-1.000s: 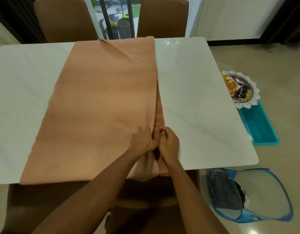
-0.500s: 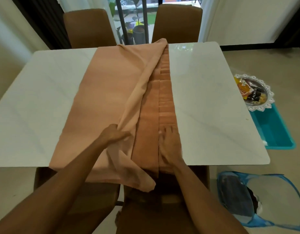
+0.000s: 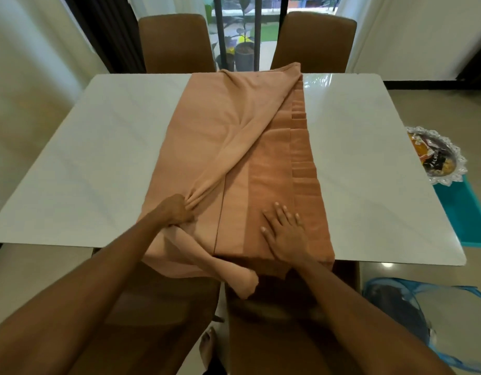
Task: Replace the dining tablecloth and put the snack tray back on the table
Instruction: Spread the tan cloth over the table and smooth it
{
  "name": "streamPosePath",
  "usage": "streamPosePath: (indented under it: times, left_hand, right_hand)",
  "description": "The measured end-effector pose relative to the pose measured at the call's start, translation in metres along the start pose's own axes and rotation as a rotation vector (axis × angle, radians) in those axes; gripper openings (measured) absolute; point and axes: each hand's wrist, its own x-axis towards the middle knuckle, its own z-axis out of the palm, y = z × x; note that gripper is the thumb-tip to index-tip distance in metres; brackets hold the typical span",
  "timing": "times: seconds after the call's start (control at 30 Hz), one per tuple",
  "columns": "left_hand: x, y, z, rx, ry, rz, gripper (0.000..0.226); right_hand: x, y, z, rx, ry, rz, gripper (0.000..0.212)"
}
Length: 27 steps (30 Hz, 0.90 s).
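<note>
A folded peach tablecloth [image 3: 228, 136] lies lengthwise down the middle of the white marble table [image 3: 98, 163]. My left hand [image 3: 174, 212] grips a bunched top layer near the front edge, pulled leftward so darker folded layers show beneath. My right hand [image 3: 285, 231] presses flat, fingers spread, on those lower layers. A loose cloth end hangs over the table's front edge. The silver snack tray [image 3: 436, 158] with packets sits to the right, partly hidden by the table edge.
Two brown chairs [image 3: 177, 41] stand at the far side and two more below me at the near side. A teal bin [image 3: 472, 212] lies under the tray on the floor. A blue mesh laundry basket [image 3: 428, 326] sits at the lower right.
My left hand has drawn the top layer further left, uncovering more of the folded layers. My right hand stays flat on the cloth. The view has tilted up and back.
</note>
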Motion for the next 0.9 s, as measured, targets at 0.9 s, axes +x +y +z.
streamPosePath:
  times: [0.9]
  left_hand:
    - [0.015, -0.225, -0.066, -0.539, 0.241, -0.204, 0.042]
  right_hand:
    - [0.037, -0.159, 0.038, -0.038, -0.113, 0.107, 0.061]
